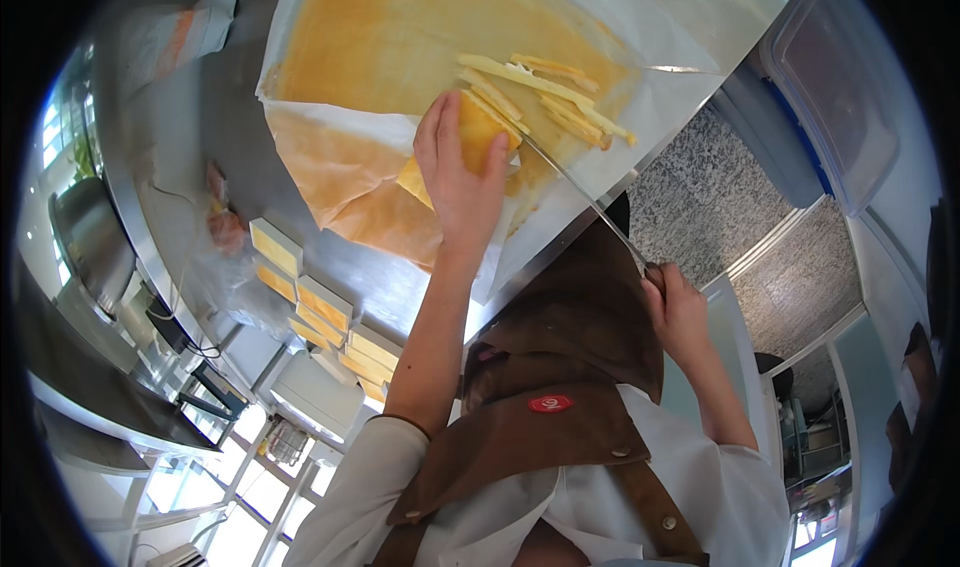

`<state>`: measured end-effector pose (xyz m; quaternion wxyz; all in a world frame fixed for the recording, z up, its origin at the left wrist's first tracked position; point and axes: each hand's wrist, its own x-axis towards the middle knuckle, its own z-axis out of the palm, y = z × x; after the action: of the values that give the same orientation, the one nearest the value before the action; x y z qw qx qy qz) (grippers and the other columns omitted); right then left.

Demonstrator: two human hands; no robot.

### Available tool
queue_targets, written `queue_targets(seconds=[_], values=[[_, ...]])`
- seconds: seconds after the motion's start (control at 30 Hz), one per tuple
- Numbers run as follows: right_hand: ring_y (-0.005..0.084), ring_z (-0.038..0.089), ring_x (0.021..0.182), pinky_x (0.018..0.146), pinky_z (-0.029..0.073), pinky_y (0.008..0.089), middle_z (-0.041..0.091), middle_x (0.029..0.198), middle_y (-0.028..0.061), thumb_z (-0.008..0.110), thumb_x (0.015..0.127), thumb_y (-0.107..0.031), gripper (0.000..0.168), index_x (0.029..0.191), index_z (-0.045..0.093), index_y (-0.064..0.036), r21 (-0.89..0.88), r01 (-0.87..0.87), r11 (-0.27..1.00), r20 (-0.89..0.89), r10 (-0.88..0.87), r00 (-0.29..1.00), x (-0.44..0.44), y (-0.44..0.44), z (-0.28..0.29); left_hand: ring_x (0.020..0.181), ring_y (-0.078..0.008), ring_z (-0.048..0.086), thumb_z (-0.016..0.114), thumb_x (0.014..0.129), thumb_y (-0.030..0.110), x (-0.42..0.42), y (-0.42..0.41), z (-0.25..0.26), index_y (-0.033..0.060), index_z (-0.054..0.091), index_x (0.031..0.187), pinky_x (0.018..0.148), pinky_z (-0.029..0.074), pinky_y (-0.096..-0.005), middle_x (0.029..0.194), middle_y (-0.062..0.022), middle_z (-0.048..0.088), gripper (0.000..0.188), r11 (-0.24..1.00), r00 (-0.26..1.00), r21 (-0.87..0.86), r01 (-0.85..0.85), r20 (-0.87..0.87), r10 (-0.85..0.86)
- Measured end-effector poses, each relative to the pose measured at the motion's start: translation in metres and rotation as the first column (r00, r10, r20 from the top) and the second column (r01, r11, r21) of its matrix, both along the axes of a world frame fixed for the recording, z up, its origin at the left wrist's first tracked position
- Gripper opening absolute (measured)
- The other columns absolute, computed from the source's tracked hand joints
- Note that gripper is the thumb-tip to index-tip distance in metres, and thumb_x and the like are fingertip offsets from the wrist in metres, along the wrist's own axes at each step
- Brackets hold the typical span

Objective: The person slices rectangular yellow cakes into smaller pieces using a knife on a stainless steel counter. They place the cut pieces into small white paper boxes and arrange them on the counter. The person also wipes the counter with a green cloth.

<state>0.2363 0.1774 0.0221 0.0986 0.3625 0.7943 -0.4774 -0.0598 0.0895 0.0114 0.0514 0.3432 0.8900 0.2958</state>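
My left hand (461, 173) lies spread over a block of yellow sponge cake (480, 124), its fingertips at the far edge and the thumb on the near right side. In my right hand (671, 297) is the handle of a long thin knife (581, 190). The blade reaches up and left to the cake's right edge, where a narrow strip lies alongside. Several cut cake strips (555, 91) lie loosely to the right of the block. Beneath everything is stained parchment paper (375, 34), partly folded over at the lower left. The block's lower part is hidden by my left hand.
Several rectangular boxes with yellow contents (322, 304) stand left of my left forearm on the steel table (349, 248). A clear plastic bag (240, 286) lies beyond them. The table's edge runs before my brown apron. To the right is a bin with a translucent lid (832, 109).
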Motion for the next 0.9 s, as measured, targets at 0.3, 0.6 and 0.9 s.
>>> queue_targets(seconds=[0.3,0.6,0.9], values=[[0.0392,0.064,0.073,0.061,0.050,0.0433,0.064,0.084,0.0160,0.060,0.095,-0.021,0.021,0.107,0.055,-0.004,0.215,0.154,0.964,-0.147,-0.124,0.981,-0.068,0.056,0.016,0.114,-0.0329,0.052,0.077,0.077,0.025,-0.049,-0.005,0.021,0.0000,0.056,0.121,0.095,0.043,-0.0421,0.118,-0.0174,0.059,0.054,0.976,0.965,-0.194,0.100,0.258,-0.048],[0.0352,0.063,0.088,0.067,0.051,0.0426,0.061,0.107,0.0140,0.064,0.087,-0.013,0.031,0.115,0.054,-0.006,0.579,0.122,0.806,-0.225,0.014,0.974,-0.161,0.127,-0.008,0.100,-0.0257,0.059,0.082,0.069,0.031,-0.079,0.008,0.042,0.0014,0.059,0.114,0.091,0.044,-0.0363,0.104,-0.0132,0.063,0.058,0.861,0.882,-0.397,0.317,0.458,-0.114],[0.0346,0.049,0.118,0.102,0.038,0.0426,0.052,0.123,0.0185,0.069,0.084,-0.013,0.053,0.131,0.047,0.000,0.239,0.006,0.971,-0.503,0.119,0.856,-0.188,0.081,0.018,0.084,-0.0127,0.059,0.081,0.073,0.006,-0.071,-0.039,0.073,-0.0003,0.057,0.111,0.076,0.048,-0.0275,0.092,-0.0055,0.065,0.045,0.998,0.586,0.065,-0.017,0.809,-0.042]])
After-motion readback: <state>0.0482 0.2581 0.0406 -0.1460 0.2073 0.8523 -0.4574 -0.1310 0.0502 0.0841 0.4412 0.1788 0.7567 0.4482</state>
